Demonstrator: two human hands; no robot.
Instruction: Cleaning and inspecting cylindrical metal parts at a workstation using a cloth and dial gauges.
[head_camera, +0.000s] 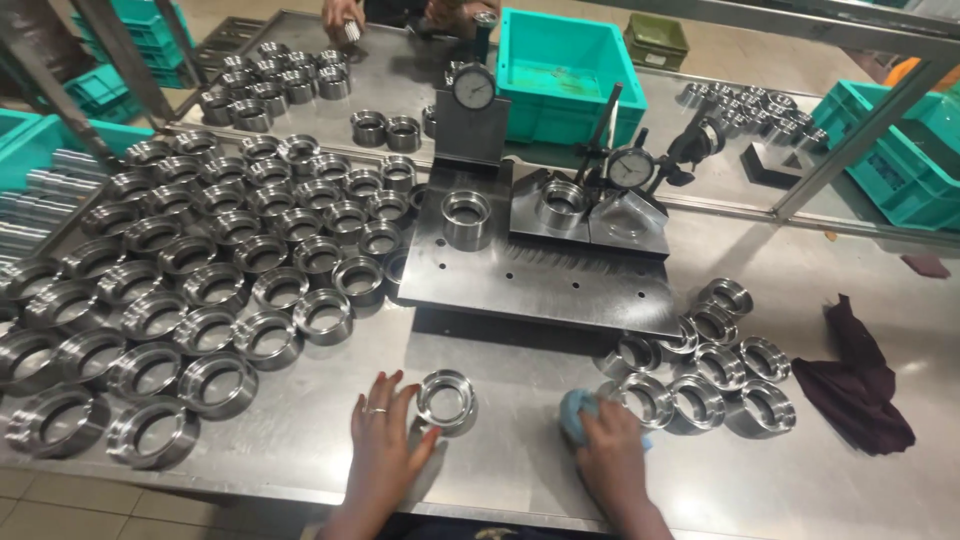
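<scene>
My left hand (383, 435) rests on the steel table, its fingers curled against a shiny metal ring (447, 400) that stands on the table just right of it. My right hand (612, 460) presses a light blue cloth (580, 412) onto the tabletop, beside a cluster of finished metal rings (700, 365). A dark steel gauge plate (540, 265) lies beyond both hands; one ring (466, 220) sits on it and another ring (561, 203) sits in a fixture next to two dial gauges (630, 168).
Several rows of metal rings (190, 290) fill the table's left half. A dark maroon rag (858, 380) lies at the right. Teal plastic crates (565, 70) stand behind the gauges and at both sides. Another person's hands (345, 18) work at the far edge.
</scene>
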